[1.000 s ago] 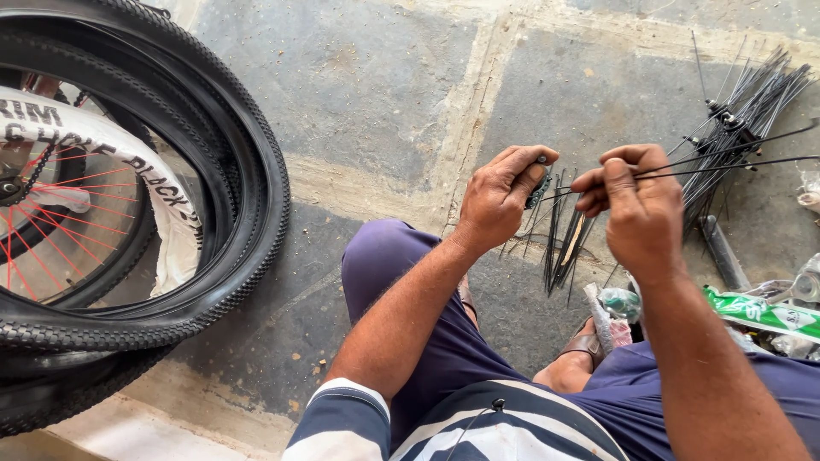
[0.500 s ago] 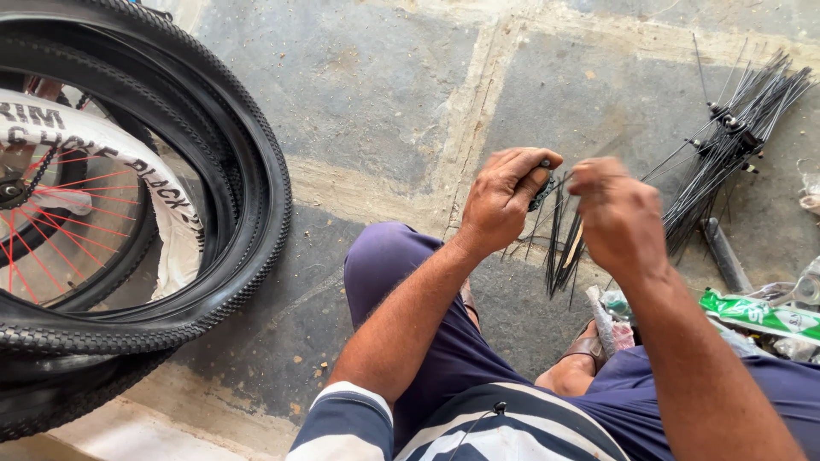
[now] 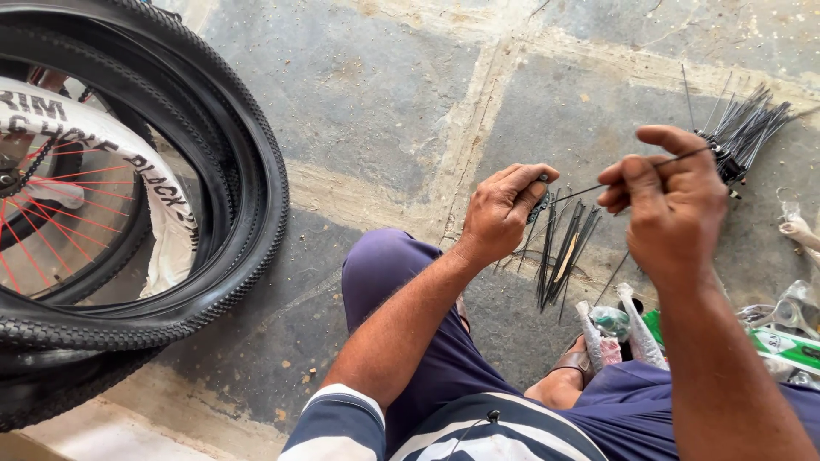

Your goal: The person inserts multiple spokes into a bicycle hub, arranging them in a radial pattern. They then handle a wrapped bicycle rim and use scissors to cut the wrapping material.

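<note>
My left hand [image 3: 504, 209] is closed around the top of a bunch of black wheel spokes [image 3: 559, 256] that hang down toward the stone floor. My right hand [image 3: 666, 201] is raised beside it and pinches a single thin black spoke [image 3: 598, 185] between thumb and fingers. That spoke runs from my right hand back to my left hand. A second bundle of black spokes [image 3: 747, 128] lies on the floor behind my right hand.
Black bicycle tyres [image 3: 248, 171] lie stacked at the left, with a red-spoked wheel [image 3: 51, 196] and a white printed wrap [image 3: 128, 162] inside them. Plastic packets [image 3: 615, 329] and a green packet [image 3: 790, 346] lie at the lower right. My knees fill the bottom.
My right hand has risen and moved right, away from my left hand, drawing a single spoke out of the bunch. My left hand stays on the bunch.
</note>
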